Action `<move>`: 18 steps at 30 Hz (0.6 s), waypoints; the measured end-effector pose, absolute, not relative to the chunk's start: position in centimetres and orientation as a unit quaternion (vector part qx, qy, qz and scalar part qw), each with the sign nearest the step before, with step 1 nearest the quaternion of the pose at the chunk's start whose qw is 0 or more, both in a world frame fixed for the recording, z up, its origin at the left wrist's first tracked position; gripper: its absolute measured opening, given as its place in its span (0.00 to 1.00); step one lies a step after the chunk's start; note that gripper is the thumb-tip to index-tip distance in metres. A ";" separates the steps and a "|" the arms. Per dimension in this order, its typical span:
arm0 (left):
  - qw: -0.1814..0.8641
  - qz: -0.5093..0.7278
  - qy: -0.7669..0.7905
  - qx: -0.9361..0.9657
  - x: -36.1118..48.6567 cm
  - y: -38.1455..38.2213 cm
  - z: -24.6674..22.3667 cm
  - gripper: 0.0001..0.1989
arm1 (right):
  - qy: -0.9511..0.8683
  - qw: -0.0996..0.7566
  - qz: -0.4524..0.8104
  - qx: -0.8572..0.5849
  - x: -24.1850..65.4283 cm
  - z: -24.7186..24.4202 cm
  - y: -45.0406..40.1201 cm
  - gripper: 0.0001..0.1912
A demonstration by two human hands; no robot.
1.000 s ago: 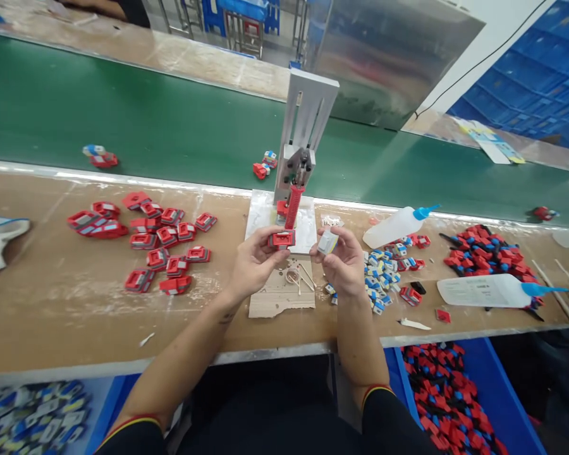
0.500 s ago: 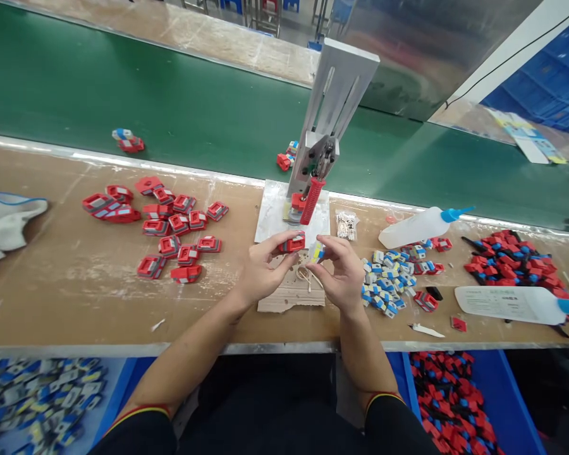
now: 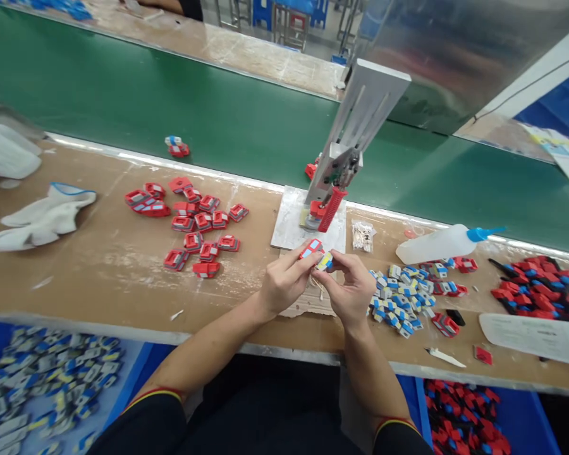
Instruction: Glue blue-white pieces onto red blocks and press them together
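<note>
My left hand (image 3: 287,282) is closed on a red plastic toy part (image 3: 312,248) with pale window patches. In my right hand (image 3: 349,284) a small blue, yellow and grey toy part (image 3: 325,261) is pinched between thumb and fingers. The two parts meet or nearly meet; fingers hide whether they touch. Both hands are above a piece of cardboard (image 3: 308,308) with cotton swabs on it. Just beyond them stands a metal toggle press (image 3: 334,158) with a red handle on a white base plate (image 3: 287,221).
Red parts (image 3: 203,221) lie loose to the left, near a white glove (image 3: 52,215). Right of my hands are a pile of blue-grey parts (image 3: 401,297), cotton swabs (image 3: 363,236), a bottle (image 3: 436,244) and a cutter (image 3: 446,357). A green conveyor (image 3: 246,120) runs behind.
The red part in my left hand has turned so its windowed side faces up. My hands have come together, bringing both parts close. The camera view has shifted left.
</note>
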State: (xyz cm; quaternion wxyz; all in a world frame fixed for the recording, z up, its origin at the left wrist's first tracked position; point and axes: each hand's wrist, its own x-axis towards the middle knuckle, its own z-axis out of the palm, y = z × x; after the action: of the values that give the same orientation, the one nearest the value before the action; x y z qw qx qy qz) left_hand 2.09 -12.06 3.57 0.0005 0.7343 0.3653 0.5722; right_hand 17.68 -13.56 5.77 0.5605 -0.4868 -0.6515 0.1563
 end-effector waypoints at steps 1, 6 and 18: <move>-0.008 0.572 0.368 0.733 2.2 -12.2 3.5 0.15 | -0.650 0.559 0.159 -0.489 17.7 5.7 -13.6 0.19; -0.022 0.587 0.370 0.720 2.5 -12.6 3.2 0.18 | -0.647 0.588 0.194 -0.445 17.5 5.6 -13.5 0.17; 0.548 0.619 0.254 0.502 2.6 -12.3 3.8 0.26 | -0.716 0.597 -0.076 -0.353 16.8 5.5 -12.4 0.17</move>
State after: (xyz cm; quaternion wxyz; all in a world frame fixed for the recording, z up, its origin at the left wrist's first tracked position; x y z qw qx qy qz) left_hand 2.61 -12.25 3.85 0.5479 0.5019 0.2540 0.6191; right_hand 16.77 -12.43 5.45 0.5972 -0.3532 -0.7161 -0.0755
